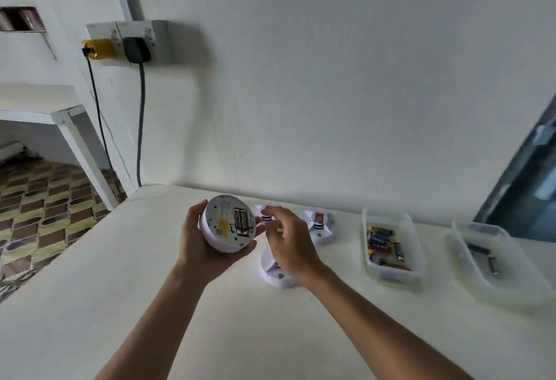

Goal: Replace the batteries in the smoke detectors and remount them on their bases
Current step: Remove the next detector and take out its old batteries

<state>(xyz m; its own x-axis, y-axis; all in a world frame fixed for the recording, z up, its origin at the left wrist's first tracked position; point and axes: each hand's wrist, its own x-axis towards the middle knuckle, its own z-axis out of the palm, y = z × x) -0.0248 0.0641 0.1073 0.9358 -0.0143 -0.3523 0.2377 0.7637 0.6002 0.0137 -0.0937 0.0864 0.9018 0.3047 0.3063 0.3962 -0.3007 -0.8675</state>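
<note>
L hand (200, 239) is gripping the smoke detector (228, 223) round its rim, holding it up off the table w/ the back tilted toward the camera. Two dark batteries (243, 219) are sitting in the bay, long axes running roughly top-to-bottom, just R of the yellow label. R hand (288, 242) is hovering right beside the detector's R edge, fingers loosely curled, grasping nothing as far as I can tell; thumb is looking close to the rim, contact unclear. So R hand is the nearer free one for closing up.

Directly below the R hand a white base (275, 271) is lying on the table, partly hidden by the wrist – prob. the remount target, down and slightly R of the detector. Two more bases (319, 224) are sitting further back by the wall.

White table (150, 304) is butting against a white wall. To the R: a clear tub of batteries (391, 247), then another tub (487, 262) holding a few. Wall socket w/ plugs (129, 44) up L.
</note>
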